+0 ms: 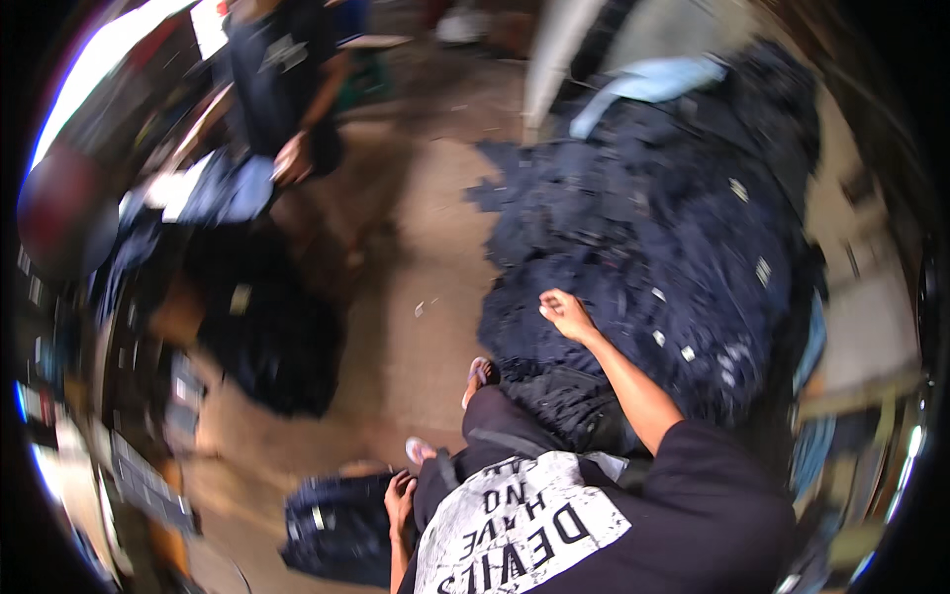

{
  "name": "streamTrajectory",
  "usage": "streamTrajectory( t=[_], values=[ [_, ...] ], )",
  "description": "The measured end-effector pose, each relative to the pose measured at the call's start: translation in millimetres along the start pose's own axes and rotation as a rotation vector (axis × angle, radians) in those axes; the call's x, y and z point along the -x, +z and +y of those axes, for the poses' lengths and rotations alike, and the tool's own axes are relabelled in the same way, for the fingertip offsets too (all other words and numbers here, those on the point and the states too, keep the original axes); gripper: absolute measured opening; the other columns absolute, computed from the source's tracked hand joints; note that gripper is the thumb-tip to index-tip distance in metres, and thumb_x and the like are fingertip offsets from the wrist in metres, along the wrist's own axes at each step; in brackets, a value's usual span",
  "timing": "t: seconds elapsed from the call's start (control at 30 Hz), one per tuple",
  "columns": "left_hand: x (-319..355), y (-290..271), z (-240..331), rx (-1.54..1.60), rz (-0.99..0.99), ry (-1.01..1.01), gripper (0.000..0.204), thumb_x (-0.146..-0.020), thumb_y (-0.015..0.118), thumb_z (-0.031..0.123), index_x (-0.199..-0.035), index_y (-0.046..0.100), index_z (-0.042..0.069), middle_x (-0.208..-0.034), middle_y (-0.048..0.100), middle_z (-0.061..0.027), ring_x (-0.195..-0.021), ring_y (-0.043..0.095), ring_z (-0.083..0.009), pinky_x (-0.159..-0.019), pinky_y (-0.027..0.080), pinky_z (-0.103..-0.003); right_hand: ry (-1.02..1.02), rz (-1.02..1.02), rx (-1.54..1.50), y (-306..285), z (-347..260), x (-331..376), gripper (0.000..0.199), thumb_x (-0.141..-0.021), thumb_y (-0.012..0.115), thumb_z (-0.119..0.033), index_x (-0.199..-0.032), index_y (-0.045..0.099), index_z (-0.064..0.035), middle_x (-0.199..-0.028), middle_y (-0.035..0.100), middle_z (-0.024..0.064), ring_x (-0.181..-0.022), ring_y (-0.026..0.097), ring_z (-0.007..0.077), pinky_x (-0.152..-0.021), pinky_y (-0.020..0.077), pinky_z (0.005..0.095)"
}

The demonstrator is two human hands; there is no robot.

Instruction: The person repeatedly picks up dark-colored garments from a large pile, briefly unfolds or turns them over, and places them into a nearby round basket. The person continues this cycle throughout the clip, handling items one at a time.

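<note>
Over a large heap of dark navy cloth pieces [633,228], my right hand [566,315] is held out with its fingers loosely bent and a gap between them. Nothing shows in it. My left hand [399,500] hangs low beside my leg, fingers apart and partly bent. It is nearest to a dark bundle of folded cloth [336,530] on the floor; whether it touches the bundle I cannot tell. Small white tags [738,189] dot the heap. A light blue cloth [648,84] lies on its far top edge.
Another person [287,89] in a dark shirt stands at the far left, a hand by blue-grey cloth [233,188]. A dark, full sack-like bundle [277,337] sits at the left. Brown floor [396,238] runs between the piles. A wooden stand [861,406] is at the right.
</note>
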State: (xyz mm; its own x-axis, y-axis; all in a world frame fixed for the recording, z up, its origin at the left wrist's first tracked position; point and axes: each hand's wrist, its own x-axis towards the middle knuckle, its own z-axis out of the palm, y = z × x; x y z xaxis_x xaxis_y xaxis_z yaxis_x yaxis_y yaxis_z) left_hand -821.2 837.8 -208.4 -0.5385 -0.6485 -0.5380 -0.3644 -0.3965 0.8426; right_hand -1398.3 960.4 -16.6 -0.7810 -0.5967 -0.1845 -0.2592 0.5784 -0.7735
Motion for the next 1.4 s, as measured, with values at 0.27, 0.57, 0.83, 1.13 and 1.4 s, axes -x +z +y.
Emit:
streamTrajectory(
  t=[0.27, 0.57, 0.83, 1.13, 1.4],
  values=[
    [-205.7, -14.5, 176.2, -0.526, -0.004, 0.03, 0.045, -0.096, 0.077, 0.018, -0.136, 0.065, 0.003, -0.116, 0.076, -0.0156, -0.1, 0.073, -0.0219, -0.088, 0.058, -0.033, -0.176, 0.897, 0.484, -305.8, 28.9, -5.7, 0.048, -0.084, 0.081, -0.008, -0.13, 0.065, -0.004, -0.129, 0.071, 0.0198, -0.124, 0.065, 0.0392, -0.106, 0.0508, 0.0449],
    [-287.1, 231.8, 280.1, -0.476, -0.432, 0.017, 0.042, -0.099, 0.072, 0.014, -0.137, 0.063, 0.0, -0.124, 0.074, -0.0149, -0.103, 0.073, -0.0224, -0.092, 0.06, -0.036, 0.367, 0.687, 0.847, -443.9, 140.5, -48.0, 0.099, -0.078, 0.087, -0.048, -0.16, 0.043, -0.0156, -0.168, 0.031, 0.0239, -0.159, 0.021, 0.0426, -0.128, 0.0192, 0.0583],
    [-300.5, 360.9, 319.5, -0.918, -0.985, 0.163, 0.053, -0.096, 0.079, 0.028, -0.14, 0.062, 0.005, -0.13, 0.072, -0.0206, -0.108, 0.076, -0.0324, -0.086, 0.062, -0.04, 0.145, 0.755, 0.913, -456.8, 150.2, 39.7, 0.033, -0.095, 0.073, -0.021, -0.123, 0.071, -0.0044, -0.14, 0.067, 0.0167, -0.142, 0.054, 0.0335, -0.117, 0.0419, 0.0524],
    [-379.2, 415.8, 364.7, -1.033, -0.822, 0.343, 0.054, -0.096, 0.078, 0.027, -0.145, 0.061, 0.013, -0.132, 0.072, -0.0164, -0.109, 0.075, -0.0255, -0.092, 0.059, -0.039, 0.012, 1.364, 0.687, -631.1, 34.1, 39.9, 0.042, -0.103, 0.066, -0.038, -0.125, 0.069, -0.0032, -0.102, 0.075, 0.025, -0.1, 0.072, 0.0442, -0.089, 0.0563, 0.0529],
    [-388.3, 416.1, 380.4, -1.014, -0.951, 0.404, 0.052, -0.097, 0.076, 0.025, -0.145, 0.06, 0.01, -0.131, 0.072, -0.0201, -0.112, 0.074, -0.0335, -0.092, 0.06, -0.043, 0.291, 0.934, 0.84, -455.3, 53.8, -126.9, 0.057, -0.102, 0.063, -0.044, -0.144, 0.054, -0.0071, -0.125, 0.065, 0.0321, -0.117, 0.061, 0.0556, -0.096, 0.0489, 0.0685]
  ],
)
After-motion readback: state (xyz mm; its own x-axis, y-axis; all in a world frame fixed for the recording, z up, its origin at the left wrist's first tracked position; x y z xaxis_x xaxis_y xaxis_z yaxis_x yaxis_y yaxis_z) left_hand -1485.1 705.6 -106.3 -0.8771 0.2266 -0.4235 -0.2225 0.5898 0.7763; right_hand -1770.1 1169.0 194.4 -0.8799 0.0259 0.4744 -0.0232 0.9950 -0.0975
